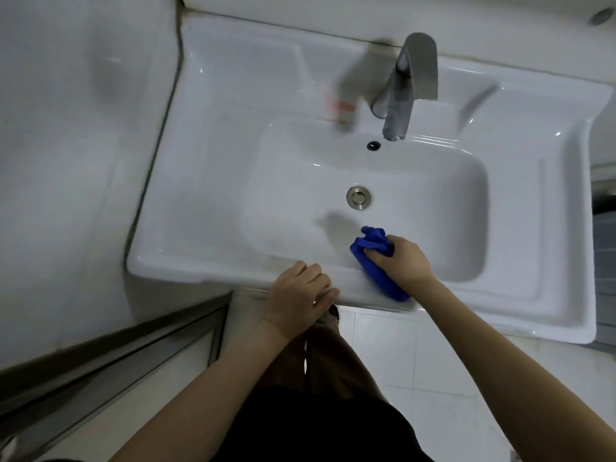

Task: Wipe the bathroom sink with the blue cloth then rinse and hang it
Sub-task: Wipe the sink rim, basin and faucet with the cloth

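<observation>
The white ceramic sink (206, 201) fills the middle of the view, with a metal drain plug (359, 197) in its basin. A bunched blue cloth (376, 261) lies over the basin's front wall and front rim. My right hand (401, 256) grips it there, fingers closed around the wad. My left hand (301, 293) rests flat on the sink's front rim, just left of the cloth, fingers together and holding nothing. A grey metal faucet (405, 88) arches over the back of the basin; no water is visible.
A blurred object with a red mark (340, 105) stands on the sink deck left of the faucet. A tiled wall and a metal door frame (116, 355) are on the left. White floor tiles (416, 368) and my legs lie below the sink.
</observation>
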